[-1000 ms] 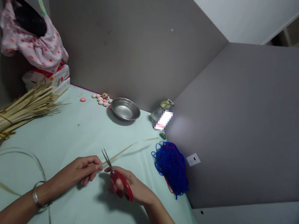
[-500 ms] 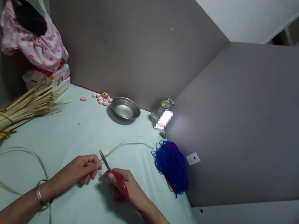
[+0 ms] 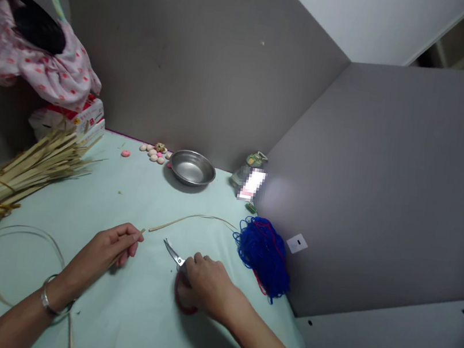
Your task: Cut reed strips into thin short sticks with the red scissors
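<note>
My left hand (image 3: 119,244) pinches the end of a thin straw strip, whose tip pokes out past the fingertips. The rest of that strip seems to loop back under the wrist, where I cannot follow it fully. In my right hand (image 3: 209,284) is a pair of scissors (image 3: 174,252) with red handles, held just above the cloth, curved metal blades pointing up and left. Between the hands and the back wall, a separate thin straw piece (image 3: 190,218) lies in an arc on the pale green cloth (image 3: 120,308), its right end near the blue cord.
A bundle of dried straw (image 3: 17,182) fills the left side. Farther back are several pale pebble-like pieces (image 3: 154,155), a metal bowl (image 3: 192,168) and a blurred-out bright screen (image 3: 252,184). Blue cord (image 3: 263,257) heaps by the right partition (image 3: 386,191).
The straw strip is now in two, one part lying loose on the cloth. My left hand moved left with its part; my right hand moved right and turned palm-down with the scissors.
</note>
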A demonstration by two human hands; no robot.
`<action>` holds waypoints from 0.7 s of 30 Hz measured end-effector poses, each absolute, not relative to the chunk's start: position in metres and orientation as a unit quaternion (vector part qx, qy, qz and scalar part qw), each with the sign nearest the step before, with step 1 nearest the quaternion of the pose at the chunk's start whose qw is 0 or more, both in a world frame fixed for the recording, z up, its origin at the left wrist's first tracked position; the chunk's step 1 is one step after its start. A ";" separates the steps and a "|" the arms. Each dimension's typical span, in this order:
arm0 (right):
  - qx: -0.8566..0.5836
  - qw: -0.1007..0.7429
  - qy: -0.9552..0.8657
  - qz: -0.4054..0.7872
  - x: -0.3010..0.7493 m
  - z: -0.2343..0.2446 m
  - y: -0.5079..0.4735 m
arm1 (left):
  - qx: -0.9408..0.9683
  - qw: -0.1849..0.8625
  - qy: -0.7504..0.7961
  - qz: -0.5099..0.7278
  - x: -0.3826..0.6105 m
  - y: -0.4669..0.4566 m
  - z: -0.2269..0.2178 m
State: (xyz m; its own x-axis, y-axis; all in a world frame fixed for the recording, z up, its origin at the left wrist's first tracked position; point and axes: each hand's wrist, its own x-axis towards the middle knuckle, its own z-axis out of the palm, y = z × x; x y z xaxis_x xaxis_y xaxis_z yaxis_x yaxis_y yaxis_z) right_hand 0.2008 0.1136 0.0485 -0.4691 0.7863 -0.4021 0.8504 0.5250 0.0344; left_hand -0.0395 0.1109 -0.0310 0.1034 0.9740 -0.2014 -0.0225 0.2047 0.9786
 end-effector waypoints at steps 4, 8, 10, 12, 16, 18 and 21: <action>0.468 0.156 0.867 -0.063 0.200 0.058 0.148 | 0.455 0.583 0.516 0.432 -0.039 0.110 -0.030; 0.540 0.094 0.836 -0.015 0.200 0.042 0.193 | 0.455 0.582 0.516 0.433 -0.038 0.110 -0.030; 0.562 0.074 0.824 -0.012 0.204 0.036 0.209 | 0.457 0.579 0.516 0.434 -0.038 0.110 -0.032; 0.580 0.047 0.813 -0.017 0.214 0.037 0.217 | 0.458 0.577 0.518 0.435 -0.040 0.110 -0.034; 0.628 -0.061 0.776 -0.014 0.250 0.065 0.201 | 0.456 0.577 0.521 0.433 -0.042 0.110 -0.035; 0.630 -0.146 0.762 -0.033 0.275 0.084 0.172 | 0.461 0.573 0.521 0.433 -0.042 0.109 -0.034; 0.522 -0.446 0.682 -0.253 0.317 0.104 0.112 | 0.466 0.563 0.524 0.437 -0.041 0.108 -0.031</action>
